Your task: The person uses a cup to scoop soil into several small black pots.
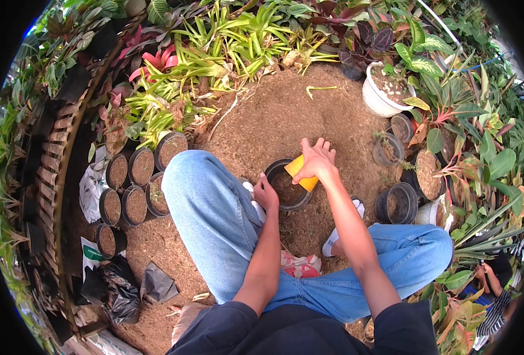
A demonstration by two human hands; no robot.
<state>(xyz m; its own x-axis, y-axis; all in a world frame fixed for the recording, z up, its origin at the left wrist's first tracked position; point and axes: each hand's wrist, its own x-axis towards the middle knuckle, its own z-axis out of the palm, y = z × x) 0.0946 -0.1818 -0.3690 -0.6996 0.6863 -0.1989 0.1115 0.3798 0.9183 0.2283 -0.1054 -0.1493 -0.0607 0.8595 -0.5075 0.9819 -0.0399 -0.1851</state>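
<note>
A round black plastic plant pot (288, 206) with dark soil inside stands on the ground between my feet. My left hand (266, 193) holds the pot's rim at its left side. In my right hand (317, 162) is a yellow plastic cup or scoop (308, 183), tilted over the right part of the pot, with my fingers spread over its outer end and the thumb along its side. What the yellow vessel holds is hidden from view. A red and white bag (302, 265) lies on the ground close to my legs.
Several soil-filled black pots (135, 205) stand at the left, near a black plastic bag (119, 288). Uprooted green plants (244, 35) are heaped ahead. A white pot (379, 98) and black pots (396, 204) stand at the right. Another person (495, 306) is at the lower right.
</note>
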